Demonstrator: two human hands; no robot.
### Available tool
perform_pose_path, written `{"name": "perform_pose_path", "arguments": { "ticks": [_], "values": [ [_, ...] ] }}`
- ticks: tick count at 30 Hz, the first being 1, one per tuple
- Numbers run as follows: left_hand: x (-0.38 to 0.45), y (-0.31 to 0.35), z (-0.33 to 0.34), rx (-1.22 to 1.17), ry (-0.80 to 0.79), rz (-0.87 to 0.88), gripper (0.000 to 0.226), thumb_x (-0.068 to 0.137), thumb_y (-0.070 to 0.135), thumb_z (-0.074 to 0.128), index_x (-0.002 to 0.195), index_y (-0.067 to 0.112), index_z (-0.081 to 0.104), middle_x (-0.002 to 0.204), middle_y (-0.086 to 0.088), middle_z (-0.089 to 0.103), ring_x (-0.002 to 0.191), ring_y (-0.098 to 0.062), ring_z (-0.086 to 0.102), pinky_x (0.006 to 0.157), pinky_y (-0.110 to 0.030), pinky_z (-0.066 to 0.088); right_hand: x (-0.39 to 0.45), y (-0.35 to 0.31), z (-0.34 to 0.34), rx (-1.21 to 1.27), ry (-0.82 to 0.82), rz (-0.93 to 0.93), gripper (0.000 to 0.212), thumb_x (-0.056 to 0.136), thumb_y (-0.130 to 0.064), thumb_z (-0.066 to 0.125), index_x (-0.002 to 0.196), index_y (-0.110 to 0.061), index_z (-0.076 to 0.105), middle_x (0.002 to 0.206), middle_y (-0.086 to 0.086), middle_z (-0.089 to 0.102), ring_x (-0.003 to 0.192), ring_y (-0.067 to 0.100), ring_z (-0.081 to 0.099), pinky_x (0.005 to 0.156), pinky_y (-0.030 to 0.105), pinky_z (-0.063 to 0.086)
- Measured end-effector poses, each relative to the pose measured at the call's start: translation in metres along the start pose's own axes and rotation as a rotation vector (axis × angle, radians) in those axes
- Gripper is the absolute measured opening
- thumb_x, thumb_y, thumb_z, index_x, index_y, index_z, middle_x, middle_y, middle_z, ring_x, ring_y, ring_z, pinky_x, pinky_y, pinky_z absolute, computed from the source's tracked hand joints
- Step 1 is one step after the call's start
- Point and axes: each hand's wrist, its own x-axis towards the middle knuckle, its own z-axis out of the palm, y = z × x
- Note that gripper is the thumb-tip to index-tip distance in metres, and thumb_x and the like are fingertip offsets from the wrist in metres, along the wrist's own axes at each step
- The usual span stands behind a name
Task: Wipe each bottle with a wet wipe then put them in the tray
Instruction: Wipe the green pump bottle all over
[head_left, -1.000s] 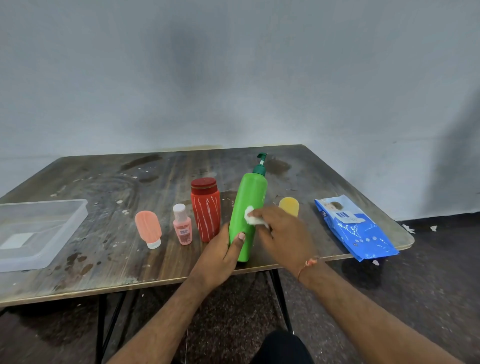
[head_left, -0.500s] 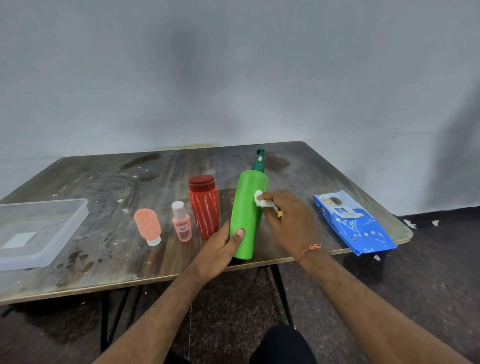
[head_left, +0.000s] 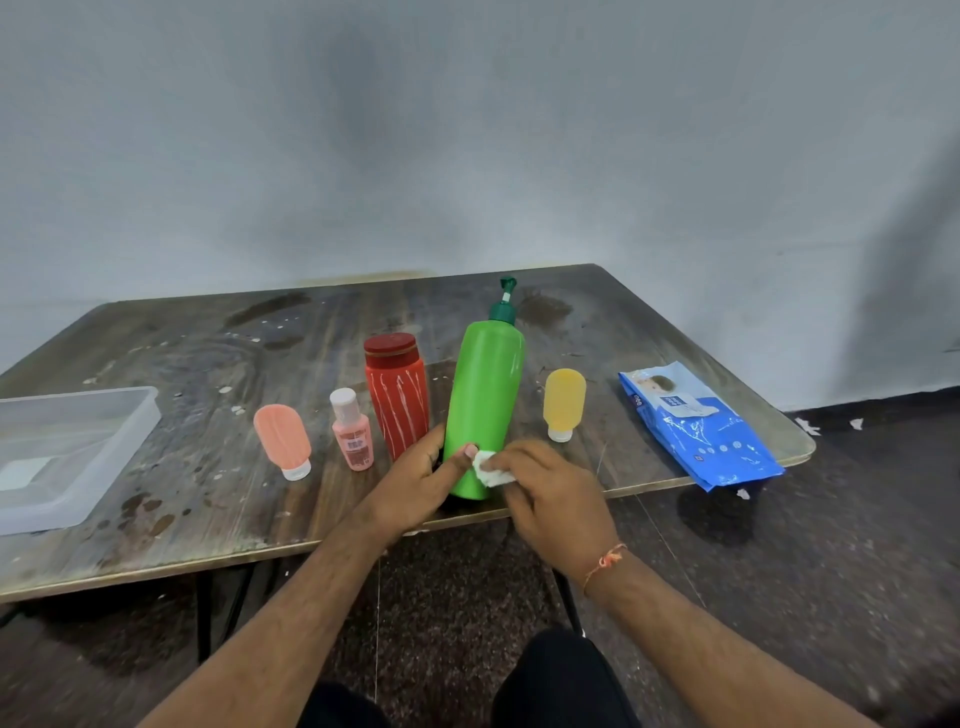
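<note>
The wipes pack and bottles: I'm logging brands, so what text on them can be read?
"mee": side edge of the blue wipes pack, only partly legible.
White label on the pack: print blurred.
Small pink bottle: label too small to read.
Other bottles: no text visible.

Glossy smooth plastic green bottle (head_left: 485, 395), translucent plastic tray (head_left: 78, 457), stained worn wooden table (head_left: 208, 499).

We see two bare forearms, no sleeves in view. The right wrist carries a thin orange-red thread bracelet (head_left: 605, 562), knotted on top. The left hand (head_left: 415, 486) and right hand (head_left: 558, 499) wear no gloves. Dark black trousers (head_left: 561, 680) cover both knees at the frame's bottom.
</note>
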Motion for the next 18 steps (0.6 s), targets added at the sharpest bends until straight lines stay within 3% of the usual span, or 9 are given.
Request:
{"name": "perform_pose_path", "arguments": {
  "ticks": [3,7,12,15,18],
  "values": [
    [-0.002,-0.001,0.000,-0.005,-0.001,0.015,0.049,0.104,0.043,0.062,0.147,0.021,0.054,0.133,0.005,0.071,0.125,-0.013,0.067,0.102,-0.031,0.056,0.029,0.003,-0.007,0.031,0.108,0.099,0.015,0.097,-0.018,0.066,0.109,-0.021,0.075,0.110,-0.010,0.069,0.082,-0.001,0.059,0.069,0.017,0.050],
    [-0.006,-0.004,0.001,-0.018,0.013,0.051,0.065,0.096,0.048,0.068,0.153,0.024,0.048,0.145,0.008,0.065,0.136,-0.011,0.060,0.112,-0.040,0.052,0.053,0.003,-0.014,0.089,0.182,0.128,0.023,0.097,-0.027,0.058,0.108,-0.019,0.076,0.107,-0.011,0.069,0.087,0.003,0.063,0.071,0.023,0.054],
    [-0.006,-0.006,0.001,-0.015,0.001,0.076,0.053,0.102,0.033,0.066,0.150,0.037,0.046,0.148,0.018,0.061,0.141,-0.008,0.055,0.117,-0.034,0.047,0.033,-0.001,-0.011,0.035,0.121,0.048,0.021,0.097,-0.027,0.059,0.109,-0.020,0.075,0.109,-0.011,0.069,0.084,0.003,0.064,0.069,0.021,0.053],
    [-0.004,-0.007,0.001,-0.020,-0.023,0.072,0.049,0.102,0.031,0.067,0.145,0.038,0.046,0.147,0.014,0.062,0.140,-0.006,0.055,0.118,-0.034,0.047,0.008,0.004,-0.007,0.055,0.037,0.031,0.021,0.091,-0.013,0.071,0.109,-0.022,0.076,0.108,-0.013,0.068,0.083,-0.004,0.059,0.072,0.013,0.051],
    [-0.004,-0.008,0.001,-0.029,-0.030,0.076,0.050,0.101,0.031,0.067,0.145,0.033,0.046,0.149,0.008,0.060,0.140,-0.008,0.056,0.119,-0.035,0.047,-0.003,0.008,-0.005,0.098,0.019,0.015,0.025,0.089,-0.006,0.074,0.109,-0.021,0.077,0.109,-0.012,0.069,0.090,0.002,0.066,0.074,0.027,0.058]
  ]
}}
